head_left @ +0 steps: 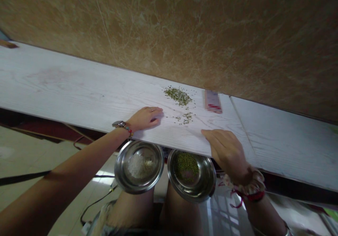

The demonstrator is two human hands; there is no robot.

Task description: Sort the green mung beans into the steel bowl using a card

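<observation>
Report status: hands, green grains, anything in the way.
Left hand on tabletop, fingers extended; right hand near its edge, grip unclear. Green grains in larger pile, smaller scatter nearer. Flat rectangular object beside pile, not touching.

Behind the long white wood-grained tabletop (79,88) rises a brown wall (163,28) with pale marble veining, a thin seam (101,18) slanting down it towards the tabletop. Dark reddish woodwork (39,132) runs beneath the tabletop's front edge. Below the tabletop spreads a pale, glossy tiled floor (18,155), catching bright reflections of light (225,213).
</observation>
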